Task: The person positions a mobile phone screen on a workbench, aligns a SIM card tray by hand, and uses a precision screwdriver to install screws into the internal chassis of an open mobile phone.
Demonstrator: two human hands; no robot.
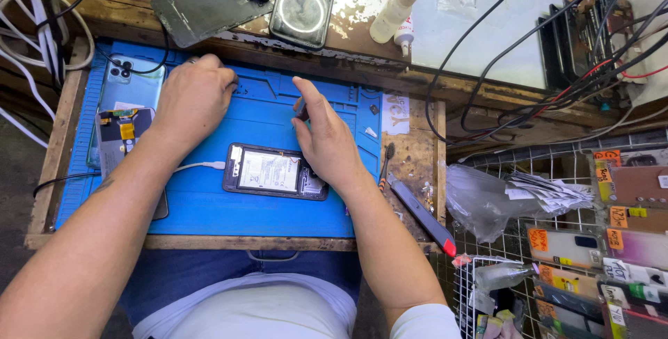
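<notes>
Two hands over opened phone (275, 171)

You are looking at one blue work mat (229, 217) lying on the table (417, 165), with one opened phone (275, 172) sitting at its centre. At nine o'clock, one light-blue phone back (129, 88) and one detached screen (124, 137) are lying. At twelve o'clock, three dark phone covers (305, 1) are resting, and two white glue bottles (395, 12) are leaning at one o'clock. At four o'clock, one red-tipped tool (424, 217) is lying.
</notes>
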